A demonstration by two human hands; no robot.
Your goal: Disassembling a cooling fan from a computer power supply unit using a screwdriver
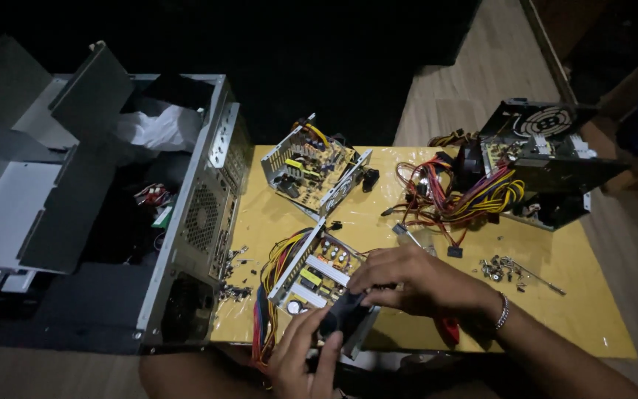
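Note:
An opened power supply unit (311,275) with a bare circuit board and coloured wires lies at the near edge of the yellow table (555,295). Over its near corner I hold a black fan (342,316). My left hand (306,358) grips the fan from below. My right hand (407,279), with a bracelet at the wrist, presses on the fan's top from the right.
An open grey computer case (112,214) lies on its side at the left. A second opened power supply (311,166) sits at the table's back. A third one (544,159) with a tangle of wires stands back right. Loose screws (500,267) and a screwdriver lie to the right.

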